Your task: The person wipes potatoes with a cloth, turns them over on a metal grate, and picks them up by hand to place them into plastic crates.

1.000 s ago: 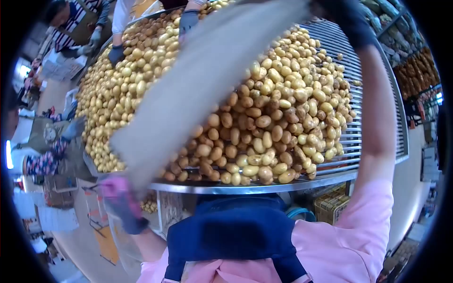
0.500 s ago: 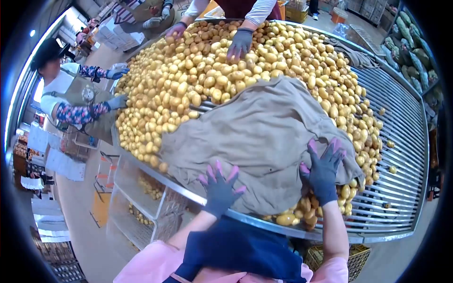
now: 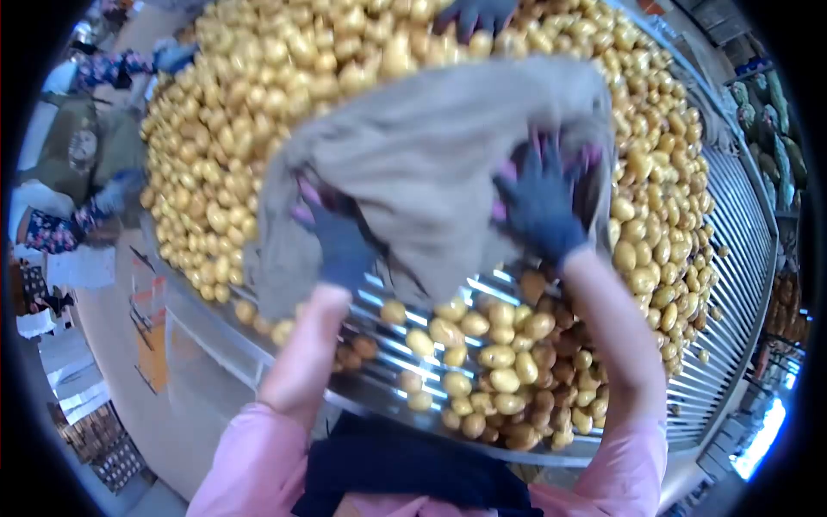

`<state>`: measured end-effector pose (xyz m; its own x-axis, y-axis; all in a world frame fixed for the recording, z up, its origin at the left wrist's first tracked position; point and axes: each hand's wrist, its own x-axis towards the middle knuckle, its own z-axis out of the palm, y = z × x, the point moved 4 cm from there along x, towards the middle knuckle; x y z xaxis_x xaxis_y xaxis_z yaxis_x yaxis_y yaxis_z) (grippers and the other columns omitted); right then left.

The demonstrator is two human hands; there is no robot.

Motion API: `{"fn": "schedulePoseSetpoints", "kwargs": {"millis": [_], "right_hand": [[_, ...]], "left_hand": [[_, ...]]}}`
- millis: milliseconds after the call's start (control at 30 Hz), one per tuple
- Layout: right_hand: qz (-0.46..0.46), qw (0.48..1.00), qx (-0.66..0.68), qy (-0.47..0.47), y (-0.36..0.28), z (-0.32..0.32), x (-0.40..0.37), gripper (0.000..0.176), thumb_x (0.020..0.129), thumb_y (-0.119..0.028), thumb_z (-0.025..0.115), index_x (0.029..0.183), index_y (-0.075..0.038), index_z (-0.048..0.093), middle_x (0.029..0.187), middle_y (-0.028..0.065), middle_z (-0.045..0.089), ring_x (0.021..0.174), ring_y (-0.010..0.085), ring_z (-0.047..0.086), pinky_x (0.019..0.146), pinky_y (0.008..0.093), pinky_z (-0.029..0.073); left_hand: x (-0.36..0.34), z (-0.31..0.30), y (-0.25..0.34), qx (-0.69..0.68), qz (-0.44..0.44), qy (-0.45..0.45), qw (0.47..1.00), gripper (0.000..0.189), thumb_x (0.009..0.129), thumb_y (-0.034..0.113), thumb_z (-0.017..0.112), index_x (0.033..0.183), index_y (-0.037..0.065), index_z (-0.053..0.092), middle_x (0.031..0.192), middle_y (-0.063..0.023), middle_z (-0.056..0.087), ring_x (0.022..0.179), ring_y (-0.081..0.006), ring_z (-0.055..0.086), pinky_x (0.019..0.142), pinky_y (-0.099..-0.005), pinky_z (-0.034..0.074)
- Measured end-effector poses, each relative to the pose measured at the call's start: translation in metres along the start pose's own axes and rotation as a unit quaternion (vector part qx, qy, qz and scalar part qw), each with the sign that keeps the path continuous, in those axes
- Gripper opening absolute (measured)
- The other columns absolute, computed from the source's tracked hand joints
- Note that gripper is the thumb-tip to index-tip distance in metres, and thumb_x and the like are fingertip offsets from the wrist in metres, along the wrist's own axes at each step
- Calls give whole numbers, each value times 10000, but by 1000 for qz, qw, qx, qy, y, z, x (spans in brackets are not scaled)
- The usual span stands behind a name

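One dark-gloved, pink-tipped right hand [image 3: 541, 200] lies fingers-spread on rumpled grey-brown cloth [image 3: 431, 164], centre frame; matching left hand [image 3: 341, 241] blurred, grip unclear. Flat palms, light even pressure likely spare surrounding oval yellow potatoes [image 3: 502, 356] bruising.

No text, number or sign can be read.

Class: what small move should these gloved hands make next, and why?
Perhaps pull the cloth nearer: the left hand and right hand are both on it, while produce on its near side lies uncovered on the metal bars.
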<state>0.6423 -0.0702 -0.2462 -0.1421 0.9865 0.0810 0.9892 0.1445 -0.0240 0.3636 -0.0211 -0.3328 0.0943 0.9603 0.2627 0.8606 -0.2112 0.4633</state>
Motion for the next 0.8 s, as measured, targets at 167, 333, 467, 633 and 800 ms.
{"fn": "schedulePoseSetpoints", "kwargs": {"millis": [167,333,467,633,800], "right_hand": [[-78,978,64,183,4,22,131,618,713,-497,610,1248,-196,532,1446,219,266,1292,506,225,921,770,139],[73,975,-24,210,-61,46,246,584,788,-417,535,1320,-190,462,1466,216,246,1329,497,155,1015,670,109],[176,962,-79,194,-131,55,273,562,847,-353,475,1379,-185,406,1482,214,229,1359,490,99,1090,590,85],[-79,991,39,103,-166,33,135,445,861,-319,481,1229,-76,543,1407,131,365,1343,375,253,942,781,83],[-74,992,101,-9,-121,2,-6,446,897,-393,446,1254,-137,520,1408,75,404,1341,267,307,1029,541,287]], "left_hand": [[87,-40,-5,160,188,2,969,601,751,449,577,1261,134,538,1480,-216,198,1355,-496,3,1026,-694,-12],[221,-20,-59,346,122,-276,888,447,833,262,519,1244,85,523,1285,-184,508,1279,-371,348,1082,-486,217],[256,-22,-64,377,111,-199,898,451,845,239,526,1273,97,510,1327,-194,465,1303,-368,324,1082,-462,241],[147,-36,-61,349,79,-173,918,581,900,288,458,1435,123,303,1510,-125,200,1385,-404,115,1130,-427,164],[36,-73,-48,-21,1,-262,965,660,888,288,539,1417,33,237,1479,-264,162,1326,-401,277,1055,-430,308]]}}
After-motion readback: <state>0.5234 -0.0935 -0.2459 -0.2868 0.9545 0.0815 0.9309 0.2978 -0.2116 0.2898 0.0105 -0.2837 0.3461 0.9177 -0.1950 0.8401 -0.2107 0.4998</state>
